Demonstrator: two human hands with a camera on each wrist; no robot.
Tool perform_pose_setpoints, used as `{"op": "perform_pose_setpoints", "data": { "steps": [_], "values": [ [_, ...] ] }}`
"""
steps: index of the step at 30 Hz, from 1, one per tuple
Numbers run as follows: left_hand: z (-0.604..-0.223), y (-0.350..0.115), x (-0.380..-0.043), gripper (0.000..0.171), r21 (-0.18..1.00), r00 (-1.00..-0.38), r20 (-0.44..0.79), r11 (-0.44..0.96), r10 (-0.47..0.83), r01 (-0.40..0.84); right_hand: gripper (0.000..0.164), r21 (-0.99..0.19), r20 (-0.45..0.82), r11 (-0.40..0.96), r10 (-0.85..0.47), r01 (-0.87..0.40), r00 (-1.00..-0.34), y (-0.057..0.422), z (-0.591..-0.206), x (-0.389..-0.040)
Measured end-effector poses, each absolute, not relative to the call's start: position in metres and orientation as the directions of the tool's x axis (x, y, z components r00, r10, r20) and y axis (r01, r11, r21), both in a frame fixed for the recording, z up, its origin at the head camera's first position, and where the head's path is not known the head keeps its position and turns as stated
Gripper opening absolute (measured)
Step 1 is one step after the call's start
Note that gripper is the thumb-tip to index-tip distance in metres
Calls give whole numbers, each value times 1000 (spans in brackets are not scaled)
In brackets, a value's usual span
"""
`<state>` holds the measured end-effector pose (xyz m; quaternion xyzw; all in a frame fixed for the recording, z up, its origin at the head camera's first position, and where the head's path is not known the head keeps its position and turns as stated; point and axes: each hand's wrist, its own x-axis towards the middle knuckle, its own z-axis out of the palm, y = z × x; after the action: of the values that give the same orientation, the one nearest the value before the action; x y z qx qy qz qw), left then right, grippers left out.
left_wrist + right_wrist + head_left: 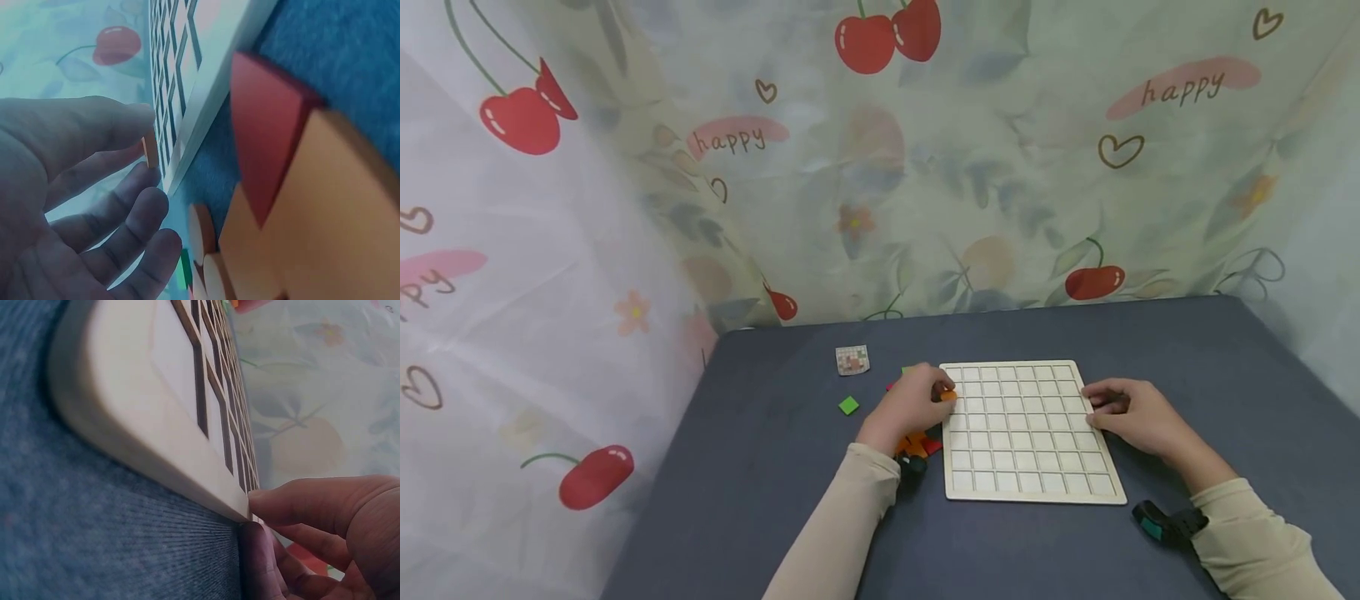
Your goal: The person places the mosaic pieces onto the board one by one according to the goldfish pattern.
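Note:
A pale wooden board (1026,423) with a grid of square cells lies flat on the dark table. Between thumb and fingertips my left hand (916,402) pinches a small orange piece (150,149) at the board's left edge, near its upper rows. On the opposite side my right hand (1137,412) grips the board's right edge, thumb on the rim (206,487) and fingers against its side. Orange pieces (913,445) and a red piece (932,447) lie left of the board, partly hidden by my left wrist.
A green square tile (848,406) lies apart to the left. Behind it is a small card (852,362) printed with a coloured grid. Some pieces near the left hand are mostly covered by it. A patterned curtain (940,183) hangs behind the table (775,467).

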<state>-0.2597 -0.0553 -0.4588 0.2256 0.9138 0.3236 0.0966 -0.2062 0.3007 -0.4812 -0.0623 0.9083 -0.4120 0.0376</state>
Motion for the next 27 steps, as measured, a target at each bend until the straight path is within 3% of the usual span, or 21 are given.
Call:
{"op": "perform_pose_setpoints", "data": {
  "steps": [27],
  "values": [
    [-464, -42, -260, 22, 579, -871, -33, 719, 491, 384, 44, -746, -16, 660, -150, -88, -989, 301, -480, -207]
  ]
}}
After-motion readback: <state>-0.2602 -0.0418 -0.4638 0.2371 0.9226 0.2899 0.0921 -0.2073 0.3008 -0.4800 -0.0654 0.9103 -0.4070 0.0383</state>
